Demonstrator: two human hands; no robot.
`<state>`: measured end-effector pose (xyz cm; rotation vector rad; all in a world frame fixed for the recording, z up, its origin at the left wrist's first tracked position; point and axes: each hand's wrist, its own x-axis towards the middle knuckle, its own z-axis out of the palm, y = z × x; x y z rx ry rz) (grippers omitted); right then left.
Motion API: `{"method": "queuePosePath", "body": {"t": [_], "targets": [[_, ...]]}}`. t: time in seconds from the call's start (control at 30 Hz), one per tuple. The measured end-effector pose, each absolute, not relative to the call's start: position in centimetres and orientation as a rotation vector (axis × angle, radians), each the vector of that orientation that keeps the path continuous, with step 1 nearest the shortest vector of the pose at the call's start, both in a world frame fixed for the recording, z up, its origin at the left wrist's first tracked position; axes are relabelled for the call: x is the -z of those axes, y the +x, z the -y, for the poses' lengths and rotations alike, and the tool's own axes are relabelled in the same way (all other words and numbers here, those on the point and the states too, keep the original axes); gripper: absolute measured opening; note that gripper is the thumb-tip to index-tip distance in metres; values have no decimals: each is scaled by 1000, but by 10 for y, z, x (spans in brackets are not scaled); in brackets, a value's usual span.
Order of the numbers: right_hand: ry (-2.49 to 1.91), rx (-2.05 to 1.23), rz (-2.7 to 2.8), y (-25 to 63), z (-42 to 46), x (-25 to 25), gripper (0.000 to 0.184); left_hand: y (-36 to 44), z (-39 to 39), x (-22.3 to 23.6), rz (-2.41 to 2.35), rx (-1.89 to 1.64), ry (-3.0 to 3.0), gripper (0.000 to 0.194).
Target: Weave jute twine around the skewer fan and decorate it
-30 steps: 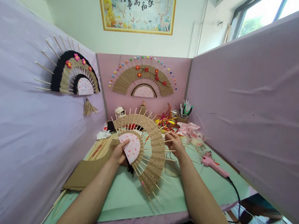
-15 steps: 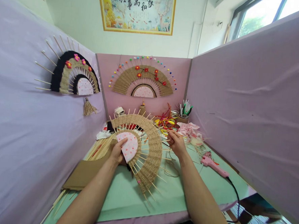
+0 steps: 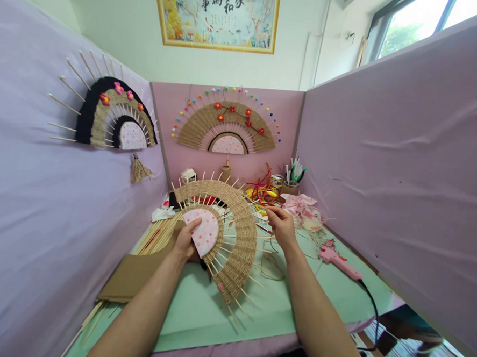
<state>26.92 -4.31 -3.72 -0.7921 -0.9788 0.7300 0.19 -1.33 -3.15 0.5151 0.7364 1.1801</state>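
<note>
I hold a half-round woven fan point(image 3: 241, 238) of tan twine on wooden sticks upright over the green table point(image 3: 214, 311). My left hand point(image 3: 185, 242) grips its pink dotted centre piece point(image 3: 205, 231), thumb on the front. My right hand point(image 3: 281, 227) is closed in a pinch at the fan's right edge, on the stick tips or the twine there; which one I cannot make out. Loose twine point(image 3: 271, 264) trails on the table below that hand.
A pink glue gun point(image 3: 336, 261) with a black cord lies at the right. Brown card point(image 3: 135, 274) and loose sticks point(image 3: 158, 238) lie at the left. Coloured cords point(image 3: 264, 192), a tool cup point(image 3: 292, 186) and pink cloth point(image 3: 301, 205) crowd the back. Finished fans hang on the partitions.
The fan has shifted slightly left and up in my left hand. My right hand has moved up along the fan's right edge. The view has dipped a little.
</note>
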Motion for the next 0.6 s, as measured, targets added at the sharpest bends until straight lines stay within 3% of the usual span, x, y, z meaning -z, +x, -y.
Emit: {"method": "queuePosePath", "body": {"t": [0.6], "targets": [[-737,-745,983,271,42,40,23,2,12,33,-709,-1193,542,33]]}}
